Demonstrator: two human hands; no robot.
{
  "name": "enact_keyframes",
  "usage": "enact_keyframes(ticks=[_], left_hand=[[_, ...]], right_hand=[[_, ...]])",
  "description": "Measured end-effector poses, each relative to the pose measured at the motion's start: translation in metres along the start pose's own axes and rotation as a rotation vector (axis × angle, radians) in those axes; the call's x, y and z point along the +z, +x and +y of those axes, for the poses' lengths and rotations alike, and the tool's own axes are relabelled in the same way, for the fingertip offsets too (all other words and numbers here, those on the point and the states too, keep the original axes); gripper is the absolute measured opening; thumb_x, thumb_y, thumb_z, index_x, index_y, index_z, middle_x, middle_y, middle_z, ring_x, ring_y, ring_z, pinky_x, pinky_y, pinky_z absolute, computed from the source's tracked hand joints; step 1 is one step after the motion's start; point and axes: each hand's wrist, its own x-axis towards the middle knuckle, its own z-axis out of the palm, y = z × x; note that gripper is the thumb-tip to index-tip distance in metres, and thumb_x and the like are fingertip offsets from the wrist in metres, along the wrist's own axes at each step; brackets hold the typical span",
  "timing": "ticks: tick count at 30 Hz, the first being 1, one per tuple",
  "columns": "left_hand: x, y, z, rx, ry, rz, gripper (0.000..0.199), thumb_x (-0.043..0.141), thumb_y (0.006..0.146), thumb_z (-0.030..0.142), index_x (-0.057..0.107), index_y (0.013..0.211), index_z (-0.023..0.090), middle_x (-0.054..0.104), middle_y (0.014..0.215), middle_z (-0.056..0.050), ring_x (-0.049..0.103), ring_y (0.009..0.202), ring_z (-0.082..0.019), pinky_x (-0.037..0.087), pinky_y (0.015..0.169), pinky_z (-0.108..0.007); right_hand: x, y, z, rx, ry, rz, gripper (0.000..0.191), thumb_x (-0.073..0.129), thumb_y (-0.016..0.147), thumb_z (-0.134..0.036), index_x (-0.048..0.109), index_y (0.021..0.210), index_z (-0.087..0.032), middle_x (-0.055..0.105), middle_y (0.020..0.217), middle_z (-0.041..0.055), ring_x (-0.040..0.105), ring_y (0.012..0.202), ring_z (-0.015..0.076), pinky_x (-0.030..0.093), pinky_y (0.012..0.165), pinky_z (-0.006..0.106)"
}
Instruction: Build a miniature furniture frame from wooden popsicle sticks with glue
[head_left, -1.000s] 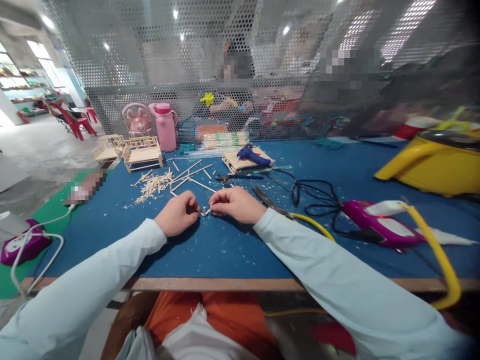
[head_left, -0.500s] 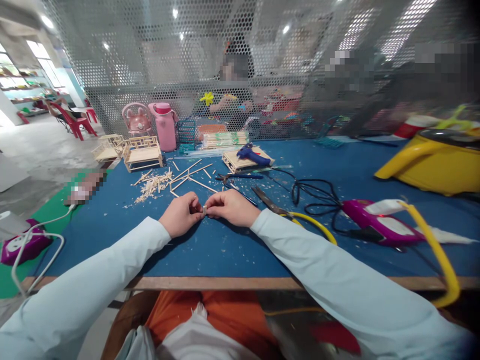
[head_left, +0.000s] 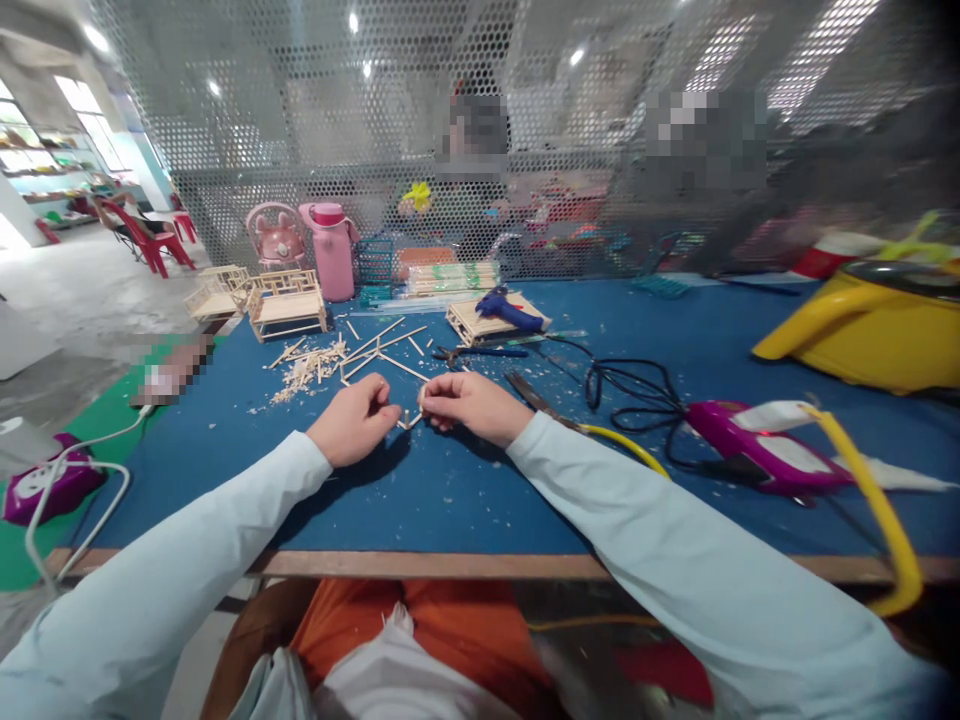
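Note:
Between my two hands is a small joined piece of thin wooden sticks (head_left: 413,420), bent into a V just above the blue tabletop. My left hand (head_left: 349,418) pinches its left end between thumb and fingers. On the other side, my right hand (head_left: 474,407) is closed with its fingertips on the right end; the fingers partly hide the sticks. Beyond the hands lie loose long sticks (head_left: 400,366) and a heap of short offcuts (head_left: 306,370). Scissors with yellow handles (head_left: 626,440) rest beside my right wrist, partly covered by the forearm.
Small stick-built benches (head_left: 287,305) stand at the back left near a pink bottle (head_left: 333,255). A blue glue gun (head_left: 511,310) rests on a wooden stick frame (head_left: 459,322), with pliers (head_left: 487,352) in front. A purple power strip (head_left: 765,445) and a yellow pot (head_left: 874,325) are at right.
My hands have drawn slightly apart, and the V of sticks now shows between them. The left hand shifted a little left, the right a little right.

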Motion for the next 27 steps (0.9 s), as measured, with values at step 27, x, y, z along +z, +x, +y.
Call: enact_keyframes(ticks=[27], left_hand=[[-0.032, -0.021, -0.004, -0.031, 0.352, 0.052, 0.029, 0.048, 0.080, 0.042, 0.063, 0.071, 0.019, 0.064, 0.073, -0.007, 0.055, 0.068, -0.020, 0.037, 0.062, -0.028]], right_hand=[[0.009, -0.046, -0.030, -0.550, -0.804, 0.246, 0.017, 0.047, 0.082, -0.018, 0.064, 0.083, -0.016, 0.065, 0.080, 0.0070, 0.057, 0.075, 0.0153, 0.043, 0.071, 0.029]])
